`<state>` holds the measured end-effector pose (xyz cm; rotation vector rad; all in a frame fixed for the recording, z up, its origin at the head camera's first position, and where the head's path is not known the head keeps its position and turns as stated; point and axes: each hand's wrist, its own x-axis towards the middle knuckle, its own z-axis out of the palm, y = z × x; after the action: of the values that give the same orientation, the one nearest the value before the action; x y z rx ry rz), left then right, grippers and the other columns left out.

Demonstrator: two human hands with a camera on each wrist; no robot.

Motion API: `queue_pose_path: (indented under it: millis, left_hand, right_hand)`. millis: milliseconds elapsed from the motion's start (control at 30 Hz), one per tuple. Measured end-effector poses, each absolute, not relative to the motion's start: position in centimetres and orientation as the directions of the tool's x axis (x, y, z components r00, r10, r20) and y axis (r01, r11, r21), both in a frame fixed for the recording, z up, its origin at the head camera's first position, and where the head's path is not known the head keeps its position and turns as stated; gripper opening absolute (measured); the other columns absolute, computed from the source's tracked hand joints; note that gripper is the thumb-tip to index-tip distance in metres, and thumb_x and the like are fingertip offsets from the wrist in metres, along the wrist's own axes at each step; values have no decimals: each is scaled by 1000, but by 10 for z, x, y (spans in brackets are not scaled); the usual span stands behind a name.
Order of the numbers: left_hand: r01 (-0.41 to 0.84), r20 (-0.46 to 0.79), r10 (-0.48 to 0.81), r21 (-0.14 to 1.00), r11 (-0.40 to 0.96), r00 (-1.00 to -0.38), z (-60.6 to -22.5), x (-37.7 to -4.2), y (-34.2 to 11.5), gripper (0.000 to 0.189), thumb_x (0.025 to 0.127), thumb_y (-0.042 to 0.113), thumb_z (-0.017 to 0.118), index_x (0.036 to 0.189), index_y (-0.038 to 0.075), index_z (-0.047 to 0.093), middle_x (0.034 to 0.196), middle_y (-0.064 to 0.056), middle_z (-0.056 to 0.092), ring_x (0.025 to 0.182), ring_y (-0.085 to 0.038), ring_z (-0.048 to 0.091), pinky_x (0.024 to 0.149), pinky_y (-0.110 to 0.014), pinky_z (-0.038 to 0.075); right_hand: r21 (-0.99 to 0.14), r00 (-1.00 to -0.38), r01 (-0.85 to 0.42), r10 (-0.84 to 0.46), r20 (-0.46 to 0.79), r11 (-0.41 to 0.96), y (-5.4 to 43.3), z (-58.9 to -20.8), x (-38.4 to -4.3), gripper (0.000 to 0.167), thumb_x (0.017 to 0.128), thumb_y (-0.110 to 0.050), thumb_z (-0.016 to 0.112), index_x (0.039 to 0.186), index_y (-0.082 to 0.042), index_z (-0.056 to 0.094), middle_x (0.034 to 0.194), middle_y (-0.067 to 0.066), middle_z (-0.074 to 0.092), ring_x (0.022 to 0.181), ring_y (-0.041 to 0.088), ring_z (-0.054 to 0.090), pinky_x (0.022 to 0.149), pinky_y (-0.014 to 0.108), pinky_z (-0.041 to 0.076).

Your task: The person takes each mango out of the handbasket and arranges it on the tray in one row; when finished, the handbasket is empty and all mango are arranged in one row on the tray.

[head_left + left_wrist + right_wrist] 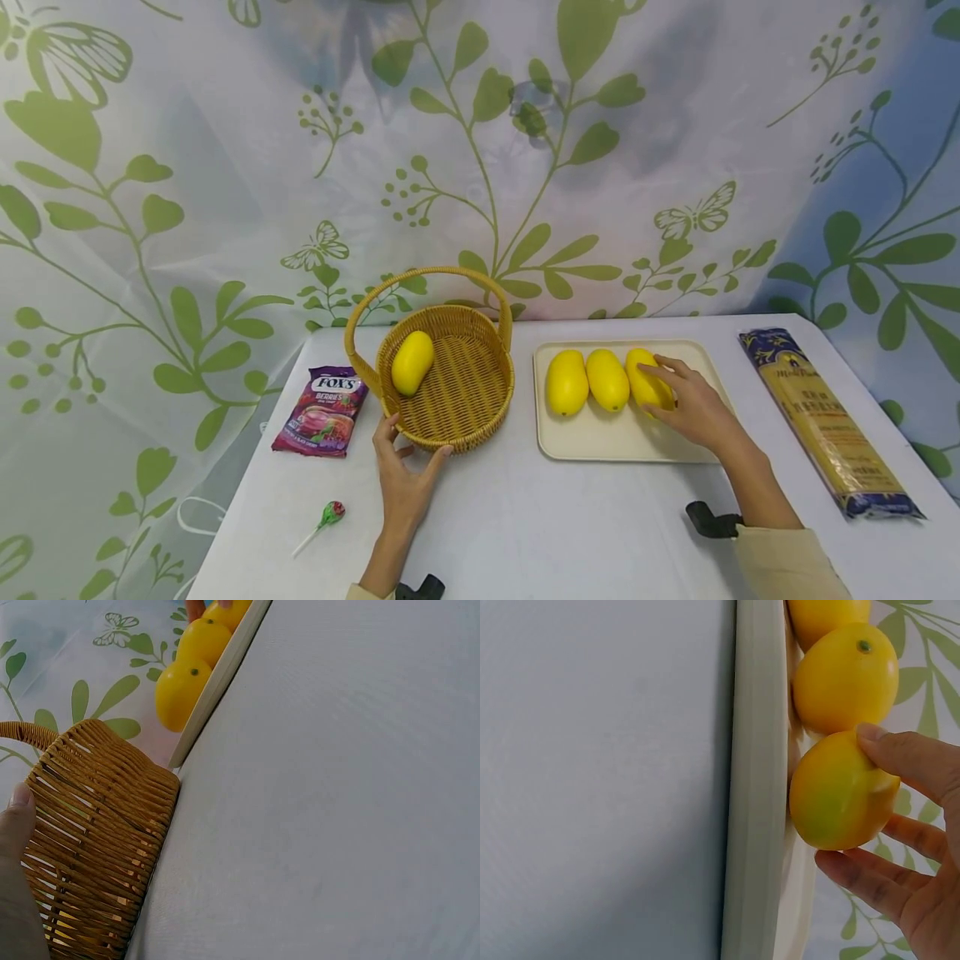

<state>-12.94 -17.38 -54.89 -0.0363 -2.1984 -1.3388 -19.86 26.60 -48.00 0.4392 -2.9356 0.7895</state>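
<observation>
My left hand (406, 479) holds the near left side of a round wicker basket (480, 429), its thumb and fingers spread along the outer wall. The basket has a tall arched handle, and one yellow mango (412, 363) lies inside on the left. On a cream tray (600, 446) three more mangoes stand in a row. My right hand (697, 406) grips the rightmost mango (840, 799) there, thumb on one side and fingertips on the other. The middle mango (847, 679) sits right beside it, and the left mango (567, 382) is at the row's far end.
Left of the basket lies a purple candy bag (320, 414), with a lollipop (330, 514) nearer the front. A long pack of noodles (828, 421) lies right of the tray. Behind the white table (555, 533) hangs a leaf-patterned cloth (420, 150).
</observation>
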Motion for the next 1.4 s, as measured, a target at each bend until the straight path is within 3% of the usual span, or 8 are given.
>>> queue_pose_path:
  millis: [433, 800, 1133, 1400]
  left_hand:
    - [296, 475, -273, 811, 504, -837, -552, -131, -173, 93, 70, 11, 88, 144, 4, 32, 153, -16, 32, 125, -39, 46, 81, -45, 49]
    - [287, 455, -266, 823, 490, -850, -551, -128, -173, 93, 74, 25, 87, 148, 22, 30, 157, -8, 29, 129, -32, 45, 85, -36, 50]
    - [277, 451, -269, 822, 498, -851, -550, -129, -174, 92, 75, 26, 86, 147, 9, 31, 157, -7, 29, 129, -32, 45, 85, -37, 50]
    - [288, 459, -261, 818, 499, -849, -549, -129, -174, 93, 75, 25, 86, 147, 7, 31, 156, -11, 29, 128, -33, 45, 85, -38, 50]
  right_hand:
    - [-469, -955, -296, -268, 126, 832, 264, -480, -195, 61, 83, -16, 78, 138, -4, 54, 151, 27, 35, 128, 53, 40, 102, 68, 36]
    - [-434, -943, -333, -283, 177, 837, 264, -475, -191, 61, 81, -18, 80, 136, -5, 56, 149, 28, 38, 125, 53, 41, 98, 69, 38]
    - [-409, -917, -383, -286, 279, 828, 250, -453, -186, 66, 80, -21, 81, 140, -15, 53, 151, 19, 40, 129, 47, 41, 98, 69, 39]
    - [-422, -865, -487, -358, 351, 764, 218, -443, -185, 64, 81, -19, 81, 138, -13, 55, 148, 19, 44, 127, 43, 45, 94, 64, 45]
